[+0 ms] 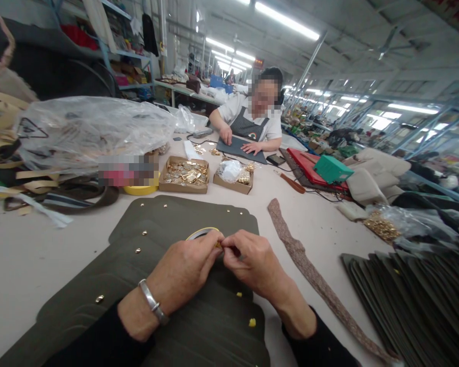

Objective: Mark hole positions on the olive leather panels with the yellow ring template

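My left hand [183,272], with a silver bracelet at the wrist, and my right hand [252,262] meet fingertip to fingertip over a stack of dark olive leather panels [145,275] studded with small gold rivets. Both hands are closed in a pinch on a tiny yellowish piece I cannot make out. A roll of tape [199,233] peeks out just behind my left fingers. Two small yellow scraps [251,322] lie on the panels near my right wrist.
Two cardboard boxes of gold metal fittings [185,174] stand further back. A brown patterned strip [309,270] lies to the right, beside a second stack of dark panels [416,300]. A plastic bag [87,130] and straps fill the left. Another person [252,122] works across the table.
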The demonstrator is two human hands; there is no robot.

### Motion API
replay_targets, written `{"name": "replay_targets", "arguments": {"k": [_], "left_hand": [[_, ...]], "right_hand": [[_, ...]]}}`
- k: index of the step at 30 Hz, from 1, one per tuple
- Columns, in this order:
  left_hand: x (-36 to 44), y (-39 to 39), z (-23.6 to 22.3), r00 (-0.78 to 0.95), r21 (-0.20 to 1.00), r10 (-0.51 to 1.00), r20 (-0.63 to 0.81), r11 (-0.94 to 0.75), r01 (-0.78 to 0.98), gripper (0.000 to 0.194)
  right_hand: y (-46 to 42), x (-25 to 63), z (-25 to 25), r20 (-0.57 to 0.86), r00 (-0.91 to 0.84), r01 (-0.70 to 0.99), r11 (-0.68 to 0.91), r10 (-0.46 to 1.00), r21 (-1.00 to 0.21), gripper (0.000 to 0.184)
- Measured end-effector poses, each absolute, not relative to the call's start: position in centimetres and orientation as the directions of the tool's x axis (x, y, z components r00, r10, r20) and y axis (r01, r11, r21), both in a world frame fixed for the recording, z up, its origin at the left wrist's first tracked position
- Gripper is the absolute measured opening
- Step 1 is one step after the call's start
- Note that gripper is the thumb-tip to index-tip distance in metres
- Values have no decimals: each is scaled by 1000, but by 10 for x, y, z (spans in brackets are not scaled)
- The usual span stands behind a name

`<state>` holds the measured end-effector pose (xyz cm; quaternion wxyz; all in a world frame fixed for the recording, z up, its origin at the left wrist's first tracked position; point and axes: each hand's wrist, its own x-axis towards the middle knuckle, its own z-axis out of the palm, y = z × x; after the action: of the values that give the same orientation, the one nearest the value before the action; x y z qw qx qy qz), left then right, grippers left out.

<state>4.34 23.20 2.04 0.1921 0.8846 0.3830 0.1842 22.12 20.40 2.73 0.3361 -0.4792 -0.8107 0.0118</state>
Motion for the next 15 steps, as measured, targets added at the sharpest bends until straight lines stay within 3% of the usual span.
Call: {"name": "replay_targets", "arguments": {"k": [2, 4, 7, 10, 12, 15], "left_hand": [[44, 232, 22, 611, 464, 765, 205, -626, 628, 13], [44, 231, 23, 587, 425, 765, 266, -640, 641, 16], [44, 225, 26, 550, 384, 718, 426, -694, 608, 18], [45, 221, 26, 529, 379, 665, 527, -741, 554, 17], [46, 221, 24, 575, 369, 677, 459, -734, 570, 17], [50, 226, 19, 661, 331, 716, 224, -694, 639, 16]], "right_hand": [[202, 216, 29, 546, -261, 778, 508, 796, -370, 19], [201, 211, 32, 516, -157, 761, 437, 842, -480, 19], [203, 209, 36, 351, 54, 680, 223, 935, -699, 14], [211, 223, 33, 156, 225, 601, -11, 962, -799, 14], [216, 238, 30, 39, 207, 599, -95, 978, -795, 16], [218, 258, 28, -22, 31, 743, -37, 999, -669, 17]]}}
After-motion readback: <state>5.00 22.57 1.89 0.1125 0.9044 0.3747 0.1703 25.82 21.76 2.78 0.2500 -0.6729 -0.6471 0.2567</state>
